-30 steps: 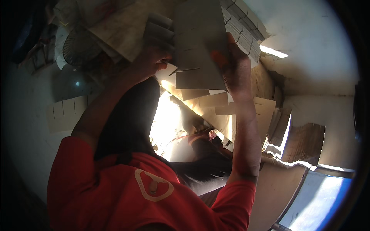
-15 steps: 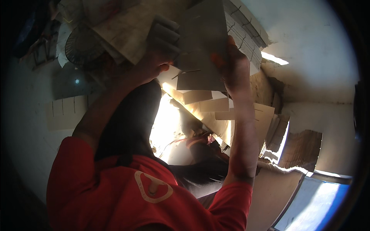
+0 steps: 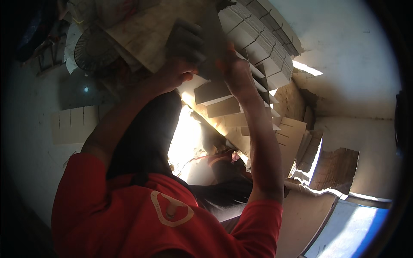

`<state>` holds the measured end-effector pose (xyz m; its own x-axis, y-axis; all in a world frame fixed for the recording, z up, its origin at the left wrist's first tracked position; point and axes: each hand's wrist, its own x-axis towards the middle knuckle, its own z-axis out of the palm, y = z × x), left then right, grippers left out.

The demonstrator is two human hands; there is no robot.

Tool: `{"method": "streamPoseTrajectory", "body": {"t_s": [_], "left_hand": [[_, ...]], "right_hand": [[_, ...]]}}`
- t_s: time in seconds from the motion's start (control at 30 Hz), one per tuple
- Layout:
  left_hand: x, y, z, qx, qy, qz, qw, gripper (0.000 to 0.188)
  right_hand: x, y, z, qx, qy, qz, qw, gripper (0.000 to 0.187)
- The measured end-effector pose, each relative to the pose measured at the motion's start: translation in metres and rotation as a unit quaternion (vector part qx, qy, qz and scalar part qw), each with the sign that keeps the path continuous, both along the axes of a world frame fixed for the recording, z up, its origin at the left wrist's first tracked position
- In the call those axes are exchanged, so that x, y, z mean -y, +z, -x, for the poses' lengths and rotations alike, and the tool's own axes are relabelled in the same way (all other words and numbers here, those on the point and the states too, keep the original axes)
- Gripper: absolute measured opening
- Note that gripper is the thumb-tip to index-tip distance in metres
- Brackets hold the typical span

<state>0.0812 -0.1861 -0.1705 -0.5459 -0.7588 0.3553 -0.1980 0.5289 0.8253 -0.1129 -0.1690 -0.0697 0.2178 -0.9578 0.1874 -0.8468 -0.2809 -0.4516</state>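
My right hand (image 3: 238,71) grips a dark grey-brown cardboard sheet (image 3: 211,41), which is tilted nearly edge-on and blurred. Left of it my left hand (image 3: 178,71) is curled, thumb showing, beside grey strip-like shapes (image 3: 185,36). What its fingers hold is hidden in shadow. Beneath and beyond my right wrist are several overlapping cardboard pieces (image 3: 213,93), some with pale edges standing out to the right of the forearm. A stack of slotted cardboard sheets (image 3: 262,43) with dark cut lines lies just past my right hand.
Slotted cardboard (image 3: 76,124) lies at the left, and another slotted piece (image 3: 292,137) at the right. A round ribbed dark object (image 3: 94,50) is at upper left. Torn brown cardboard (image 3: 337,170) and a blue-and-white sheet (image 3: 357,228) are at right. Bright sunlight falls by my knee.
My right hand has moved left toward my left hand, turning the cardboard sheet from broad-side to nearly edge-on. More of the slotted stack shows. My left hand has barely moved.
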Motion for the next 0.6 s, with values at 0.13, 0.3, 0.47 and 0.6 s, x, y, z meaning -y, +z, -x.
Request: {"method": "streamPoseTrajectory", "body": {"t_s": [0.13,0.3,0.47,0.6], "left_hand": [[-0.001,0.001,-0.001,-0.008,0.01,-0.041,0.999,0.016],[0.0,0.001,0.005,0.002,0.024,-0.048,0.999,0.016],[-0.001,0.005,0.003,0.004,0.02,-0.058,0.998,0.016],[-0.003,0.004,0.005,0.015,0.024,-0.038,0.999,0.016]], "right_hand": [[0.001,0.012,-0.004,-0.015,0.035,0.028,0.999,0.028],[0.004,0.001,-0.009,-0.014,0.058,0.11,0.992,0.025],[0.019,0.013,-0.008,-0.046,0.068,0.079,0.993,0.019],[0.022,0.012,-0.013,-0.03,0.077,0.104,0.991,0.012]]}}
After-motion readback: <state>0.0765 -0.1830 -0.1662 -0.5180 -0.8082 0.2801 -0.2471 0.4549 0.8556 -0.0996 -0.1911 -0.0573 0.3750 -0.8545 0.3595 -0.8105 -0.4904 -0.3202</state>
